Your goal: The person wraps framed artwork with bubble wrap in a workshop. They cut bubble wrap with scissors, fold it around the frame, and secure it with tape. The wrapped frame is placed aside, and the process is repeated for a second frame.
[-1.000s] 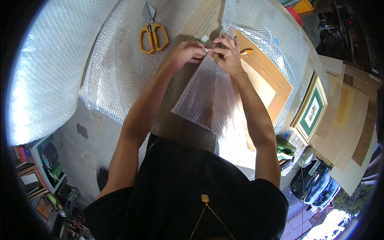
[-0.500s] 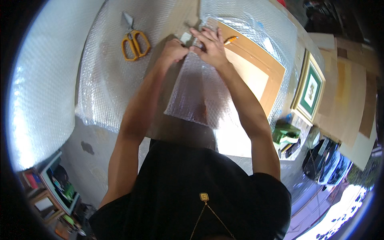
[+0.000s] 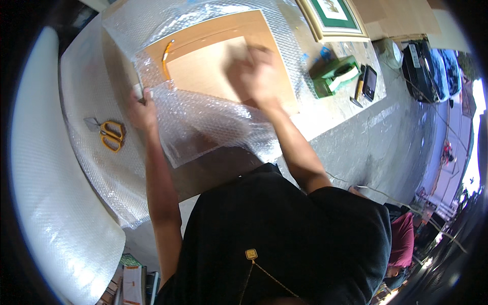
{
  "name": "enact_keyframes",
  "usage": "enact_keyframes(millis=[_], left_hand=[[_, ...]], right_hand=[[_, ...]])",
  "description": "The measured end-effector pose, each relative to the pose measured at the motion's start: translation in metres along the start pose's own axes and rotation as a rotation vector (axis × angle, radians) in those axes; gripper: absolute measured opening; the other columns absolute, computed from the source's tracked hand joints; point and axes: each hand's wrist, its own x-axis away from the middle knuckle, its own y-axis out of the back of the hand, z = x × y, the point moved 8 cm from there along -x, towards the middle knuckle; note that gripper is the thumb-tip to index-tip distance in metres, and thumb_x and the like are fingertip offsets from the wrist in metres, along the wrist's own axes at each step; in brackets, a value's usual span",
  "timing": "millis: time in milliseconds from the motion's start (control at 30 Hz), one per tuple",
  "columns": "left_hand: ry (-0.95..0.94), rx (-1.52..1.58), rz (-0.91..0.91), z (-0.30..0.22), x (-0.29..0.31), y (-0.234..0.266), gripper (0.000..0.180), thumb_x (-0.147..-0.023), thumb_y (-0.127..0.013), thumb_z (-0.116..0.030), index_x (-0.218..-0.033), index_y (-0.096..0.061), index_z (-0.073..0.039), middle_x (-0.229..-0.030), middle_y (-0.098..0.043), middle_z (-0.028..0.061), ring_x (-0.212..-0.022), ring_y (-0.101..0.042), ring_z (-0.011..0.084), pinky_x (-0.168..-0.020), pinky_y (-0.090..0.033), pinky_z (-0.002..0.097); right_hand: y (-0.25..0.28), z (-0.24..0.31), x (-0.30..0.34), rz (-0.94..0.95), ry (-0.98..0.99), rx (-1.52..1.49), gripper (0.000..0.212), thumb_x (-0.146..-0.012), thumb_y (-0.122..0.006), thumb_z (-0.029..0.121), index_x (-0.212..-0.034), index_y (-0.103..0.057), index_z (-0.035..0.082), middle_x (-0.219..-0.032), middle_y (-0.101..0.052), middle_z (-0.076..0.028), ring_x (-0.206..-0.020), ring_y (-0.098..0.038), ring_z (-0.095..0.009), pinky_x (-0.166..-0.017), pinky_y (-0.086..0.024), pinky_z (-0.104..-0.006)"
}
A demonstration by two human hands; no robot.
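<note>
A flat brown frame back (image 3: pixel 277 56) with a paler centre panel lies on the table. Clear bubble wrap (image 3: pixel 203 114) is folded over its near and left part. My left hand (image 3: pixel 143 113) is at the left edge of the wrapped frame, its thumb and fingers closed on a small white piece (image 3: pixel 138 91). What exactly that piece is stays unclear. Above the pale panel, my right hand (image 3: pixel 259 71) is smeared by motion, so its fingers cannot be read. An orange cutter-like tool (image 3: pixel 166 61) rests on the frame's left part, its lower end near the wrap.
Scissors with orange handles (image 3: pixel 111 134) lie on bubble wrap to the left, beside a large wrap roll (image 3: pixel 56 178). On the right are a green tape dispenser (image 3: pixel 333 76), a black phone (image 3: pixel 370 83), a small tool (image 3: pixel 359 90) and a gold-framed picture (image 3: pixel 338 20).
The view has swung, shifting the table's things leftward and turning them. My right hand has left the wrap's left edge and moved right over the panel. My left hand stays by the white piece.
</note>
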Motion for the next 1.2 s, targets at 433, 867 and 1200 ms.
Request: enact_keyframes(millis=[433,867,1200], left_hand=[[-1.317,0.574,0.85,-0.347,0.22,-0.036,0.135,-0.042,-0.088,-0.054,-0.149,-0.019,-0.01,-0.154,-0.016,0.0163,-0.144,-0.015,0.0331,-0.118,-0.009,0.0524],[-1.54,0.966,0.827,-0.345,0.231,-0.011,0.037,-0.057,-0.08,-0.031,-0.067,-0.056,-0.004,-0.077,-0.057,0.0127,-0.081,-0.057,0.0338,-0.086,-0.05,0.0453],[-1.383,0.667,0.728,-0.337,0.243,-0.025,0.038,-0.063,-0.081,-0.032,-0.084,-0.066,-0.004,-0.089,-0.061,0.013,-0.091,-0.057,0.0329,-0.084,-0.05,0.0418]], right_hand=[[0.1,-0.164,0.146,-0.066,-0.663,-0.547,0.014,-0.088,-0.065,0.008,-0.096,-0.068,-0.004,-0.072,-0.064,-0.003,-0.063,-0.053,-0.009,-0.058,-0.044,-0.025],[0.085,-0.117,0.222,-0.457,-0.82,-0.185,0.043,-0.072,-0.077,0.012,-0.108,-0.06,-0.003,-0.083,-0.065,-0.015,-0.078,-0.064,-0.028,-0.077,-0.051,-0.0373],[0.091,-0.088,0.25,-0.589,-0.854,-0.146,0.02,-0.069,-0.071,0.008,-0.079,-0.054,0.002,-0.067,-0.06,-0.016,-0.06,-0.06,-0.031,-0.06,-0.048,-0.0396]])
